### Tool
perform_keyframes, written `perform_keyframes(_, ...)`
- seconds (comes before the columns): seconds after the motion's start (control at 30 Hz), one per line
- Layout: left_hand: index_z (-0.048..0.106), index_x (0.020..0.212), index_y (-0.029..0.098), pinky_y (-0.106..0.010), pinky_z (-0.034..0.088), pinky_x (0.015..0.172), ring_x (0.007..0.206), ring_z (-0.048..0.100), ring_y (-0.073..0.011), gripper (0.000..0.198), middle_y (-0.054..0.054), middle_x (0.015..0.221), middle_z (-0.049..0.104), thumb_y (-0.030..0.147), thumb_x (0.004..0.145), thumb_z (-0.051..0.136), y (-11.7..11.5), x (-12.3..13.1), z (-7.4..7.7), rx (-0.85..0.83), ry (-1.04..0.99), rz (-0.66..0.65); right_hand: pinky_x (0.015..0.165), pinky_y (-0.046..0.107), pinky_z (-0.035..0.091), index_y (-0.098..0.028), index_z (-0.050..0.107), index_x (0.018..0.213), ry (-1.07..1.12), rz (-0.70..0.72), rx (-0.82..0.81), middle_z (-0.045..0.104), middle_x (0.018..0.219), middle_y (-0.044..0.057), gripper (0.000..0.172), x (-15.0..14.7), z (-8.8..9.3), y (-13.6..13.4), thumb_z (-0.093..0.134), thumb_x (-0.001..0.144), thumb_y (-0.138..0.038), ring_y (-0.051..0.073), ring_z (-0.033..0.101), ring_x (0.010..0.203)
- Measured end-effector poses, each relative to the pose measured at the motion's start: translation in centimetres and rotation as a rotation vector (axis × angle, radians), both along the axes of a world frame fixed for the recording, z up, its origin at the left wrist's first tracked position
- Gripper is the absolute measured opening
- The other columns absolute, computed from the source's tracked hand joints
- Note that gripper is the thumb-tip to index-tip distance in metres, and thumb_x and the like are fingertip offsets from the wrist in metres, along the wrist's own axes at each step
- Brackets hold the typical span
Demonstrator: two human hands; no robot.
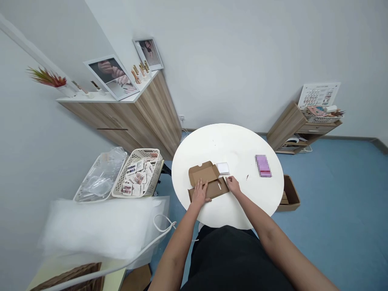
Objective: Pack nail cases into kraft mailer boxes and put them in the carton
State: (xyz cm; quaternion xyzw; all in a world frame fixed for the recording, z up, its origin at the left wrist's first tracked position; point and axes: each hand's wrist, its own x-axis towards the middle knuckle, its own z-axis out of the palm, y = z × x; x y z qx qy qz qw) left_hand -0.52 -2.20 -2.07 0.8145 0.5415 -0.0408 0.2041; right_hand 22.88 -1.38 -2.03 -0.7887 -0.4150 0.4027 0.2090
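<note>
This is a small room with pale grey walls and a blue floor, and a round white worktop (212,141) stands in the middle of the view. Near the front edge of the worktop lies an opened brown cardboard box (203,173), with its lid folded back toward the far side. The left hand (200,193) is spread flat and presses on the box near its left end. The right hand (233,185) is at the right end of the box, with the fingers bent against its edge, but I cannot tell if they pinch it. A thin white stick (219,186) lies on the box, between the two hands. Just behind the box is a white folded square (222,168). A pink packet (263,165), too blurred to read, lies well apart near the right edge of the worktop. Beyond the left edge, a beige basket (138,173) holds many small cards with nail pictures.
</note>
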Motion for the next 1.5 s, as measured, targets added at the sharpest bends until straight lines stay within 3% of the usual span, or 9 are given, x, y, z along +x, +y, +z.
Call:
perform_keyframes(0.2, 0.013, 0.152, 0.022, -0.050, 0.017, 0.118, 0.148, 0.004, -0.0343, 0.115, -0.019, 0.161, 0.005, 0.046, 0.064, 0.082, 0.0, 0.4, 0.7, -0.069, 0.009, 0.032, 0.063, 0.027, 0.047, -0.018, 0.068, 0.085, 0.011, 0.121, -0.086, 0.072, 0.082, 0.009, 0.046, -0.7, 0.5, -0.5, 0.037, 0.091, -0.051, 0.021, 0.066, 0.078)
perform_keyframes(0.4, 0.011, 0.153, 0.018, -0.049, 0.012, 0.119, 0.148, 0.002, -0.0348, 0.124, -0.020, 0.161, 0.004, 0.050, 0.058, 0.084, 0.4, 0.9, 1.1, -0.093, 0.015, 0.065, 0.063, 0.025, 0.045, -0.020, 0.067, 0.075, -0.019, 0.240, -0.140, 0.072, 0.082, 0.005, 0.032, -2.4, 1.5, -0.3, 0.056, 0.084, -0.048, 0.019, 0.066, 0.078)
perform_keyframes(0.6, 0.010, 0.153, 0.017, -0.048, 0.011, 0.120, 0.148, 0.003, -0.0338, 0.123, -0.021, 0.161, 0.004, 0.050, 0.059, 0.083, 0.0, 1.2, 1.2, -0.092, 0.036, 0.064, 0.067, 0.028, 0.047, -0.020, 0.065, 0.093, -0.331, 0.363, -0.275, 0.071, 0.102, 0.009, 0.030, -4.1, 3.0, 1.1, 0.065, 0.081, -0.047, 0.023, 0.067, 0.092)
perform_keyframes(0.8, 0.008, 0.153, 0.016, -0.049, 0.010, 0.120, 0.148, 0.001, -0.0346, 0.125, -0.021, 0.161, 0.000, 0.059, 0.059, 0.079, -0.1, 1.3, 0.9, -0.119, 0.032, 0.079, 0.064, 0.026, 0.047, -0.020, 0.063, 0.103, -0.429, 0.455, -0.339, 0.070, 0.104, 0.010, 0.033, -3.9, 3.7, 2.6, 0.066, 0.082, -0.045, 0.022, 0.068, 0.094)
perform_keyframes(0.97, 0.009, 0.153, 0.016, -0.049, 0.010, 0.120, 0.149, 0.002, -0.0337, 0.123, -0.020, 0.161, 0.002, 0.065, 0.061, 0.074, -0.3, 1.2, 0.4, -0.093, 0.006, 0.062, 0.070, 0.028, 0.046, -0.017, 0.062, 0.108, -0.505, 0.510, -0.321, 0.068, 0.108, 0.012, 0.022, -4.3, 3.8, 2.3, 0.056, 0.087, -0.026, 0.023, 0.067, 0.097)
perform_keyframes(1.17, 0.010, 0.153, 0.017, -0.050, 0.011, 0.120, 0.149, 0.003, -0.0332, 0.120, -0.020, 0.161, 0.003, 0.055, 0.062, 0.078, -0.3, 1.2, 0.3, -0.076, 0.022, 0.045, 0.083, 0.034, 0.044, -0.017, 0.061, 0.105, -0.552, 0.598, -0.287, 0.068, 0.107, 0.013, 0.020, -4.9, 4.2, 1.6, 0.052, 0.088, -0.022, 0.023, 0.065, 0.098)
perform_keyframes(1.33, 0.014, 0.152, 0.017, -0.048, 0.012, 0.120, 0.149, 0.005, -0.0331, 0.120, -0.019, 0.161, 0.008, 0.044, 0.058, 0.083, 0.4, 1.0, 0.8, -0.049, -0.002, -0.015, 0.093, 0.039, 0.040, -0.017, 0.052, 0.121, -0.636, 0.666, 0.012, 0.058, 0.124, 0.015, 0.042, -4.2, 5.6, 1.5, 0.055, 0.087, -0.042, 0.029, 0.052, 0.115)
perform_keyframes(1.4, 0.016, 0.151, 0.018, -0.048, 0.012, 0.120, 0.149, 0.006, -0.0331, 0.119, -0.020, 0.161, 0.010, 0.042, 0.057, 0.084, 1.0, 0.8, 1.1, -0.055, -0.012, -0.044, 0.100, 0.042, 0.036, -0.017, 0.048, 0.128, -0.637, 0.793, 0.180, 0.052, 0.133, 0.016, 0.055, -4.5, 6.0, 1.4, 0.062, 0.082, -0.043, 0.031, 0.045, 0.123)
perform_keyframes(1.5, 0.020, 0.150, 0.018, -0.048, 0.013, 0.120, 0.148, 0.008, -0.0336, 0.118, -0.020, 0.160, 0.015, 0.040, 0.055, 0.085, 1.6, 0.6, 1.3, -0.054, -0.038, -0.076, 0.112, 0.047, 0.024, -0.019, 0.039, 0.141, -0.583, 1.029, 0.216, 0.040, 0.148, 0.015, 0.083, -5.4, 5.6, 1.2, 0.074, 0.070, -0.042, 0.035, 0.032, 0.137)
